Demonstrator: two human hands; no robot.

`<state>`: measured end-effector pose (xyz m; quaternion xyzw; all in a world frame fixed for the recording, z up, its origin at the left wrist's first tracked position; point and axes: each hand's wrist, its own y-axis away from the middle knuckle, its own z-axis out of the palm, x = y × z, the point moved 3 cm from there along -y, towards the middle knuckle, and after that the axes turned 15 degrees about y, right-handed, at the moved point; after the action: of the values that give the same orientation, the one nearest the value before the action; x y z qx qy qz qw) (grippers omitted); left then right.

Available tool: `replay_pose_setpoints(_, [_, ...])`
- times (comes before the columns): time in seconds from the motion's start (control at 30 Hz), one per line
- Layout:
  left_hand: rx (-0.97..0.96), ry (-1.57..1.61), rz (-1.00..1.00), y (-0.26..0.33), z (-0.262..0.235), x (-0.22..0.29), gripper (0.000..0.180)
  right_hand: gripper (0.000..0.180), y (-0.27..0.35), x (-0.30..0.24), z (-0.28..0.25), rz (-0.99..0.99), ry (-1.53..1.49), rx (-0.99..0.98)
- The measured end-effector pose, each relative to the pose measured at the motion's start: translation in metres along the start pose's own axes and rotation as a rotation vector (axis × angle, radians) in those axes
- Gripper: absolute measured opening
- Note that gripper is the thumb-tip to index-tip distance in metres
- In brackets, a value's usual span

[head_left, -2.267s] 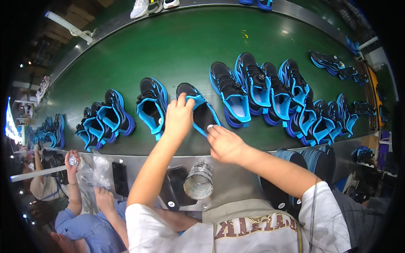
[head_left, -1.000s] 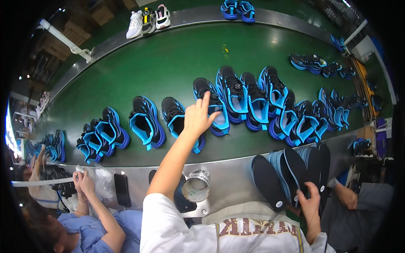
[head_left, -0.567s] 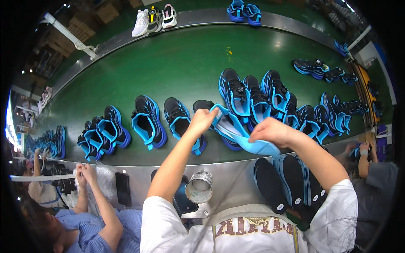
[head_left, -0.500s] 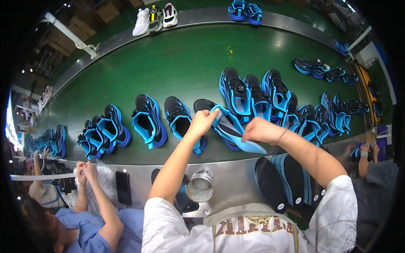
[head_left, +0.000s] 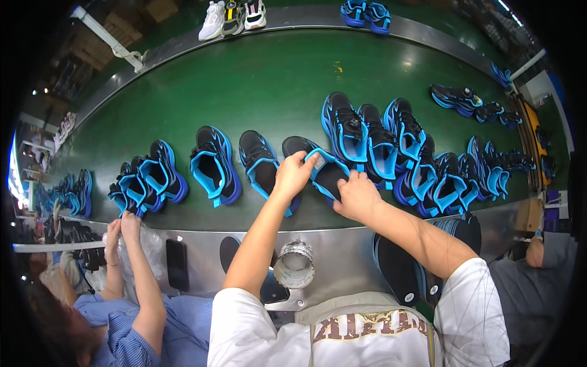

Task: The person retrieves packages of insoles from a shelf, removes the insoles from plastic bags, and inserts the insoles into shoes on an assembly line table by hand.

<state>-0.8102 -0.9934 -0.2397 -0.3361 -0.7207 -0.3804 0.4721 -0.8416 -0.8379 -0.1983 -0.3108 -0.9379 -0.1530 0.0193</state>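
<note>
Left hand [head_left: 293, 175] pinched the tongue [head_left: 318, 162] of a black, blue-lined sneaker [head_left: 299, 145]; right hand [head_left: 359, 197] curled over its four-o'clock end, grip unclear.

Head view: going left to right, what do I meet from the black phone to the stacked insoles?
Black phone → standalone black-and-blue shoe → left hand → right hand → stacked black insoles.

A shoe workshop. Matching black-and-blue shoes [head_left: 346, 124] line the green worktop [head_left: 244, 79]; stacked insoles [head_left: 391, 263] and a co-worker [head_left: 165, 321] are along its near side.
</note>
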Motion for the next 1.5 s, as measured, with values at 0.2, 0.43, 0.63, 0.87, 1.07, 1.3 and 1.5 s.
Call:
replay_pose_setpoints(0.2, [-0.065, 0.048, 0.005, 0.001, 0.0, -0.004, 0.038, 0.02, -0.017, 0.003, 0.012, -0.198, 0.016, -0.108])
replay_pose_setpoints(0.43, [-0.054, 0.072, 0.021, 0.0, 0.007, -0.009, 0.033, 0.014, -0.049, -0.005, 0.053, -0.319, 0.126, 0.176])
replay_pose_setpoints(0.63, [0.271, -0.305, 0.38, 0.007, 0.013, 0.004, 0.029, 0.02, -0.063, -0.012, 0.052, -0.403, 0.307, -0.093])
replay_pose_setpoints(0.87, [-0.008, -0.946, 0.672, 0.004, 0.023, 0.02, 0.034, 0.03, -0.066, -0.015, 0.06, -0.646, 0.692, -0.376])
replay_pose_setpoints(1.07, [-0.194, -1.105, 0.643, -0.003, 0.033, 0.004, 0.022, 0.028, -0.066, -0.011, 0.067, -0.747, 0.555, -0.331])
replay_pose_setpoints(1.3, [-0.244, 0.25, 0.048, 0.002, -0.011, 0.025, 0.018, 0.053, -0.031, -0.005, 0.026, -0.662, 0.315, -0.598])
replay_pose_setpoints(1.5, [-0.404, -0.347, 0.001, 0.029, -0.08, 0.033, 0.008, 0.046, -0.022, 0.001, 0.056, -0.505, 0.162, -0.146])
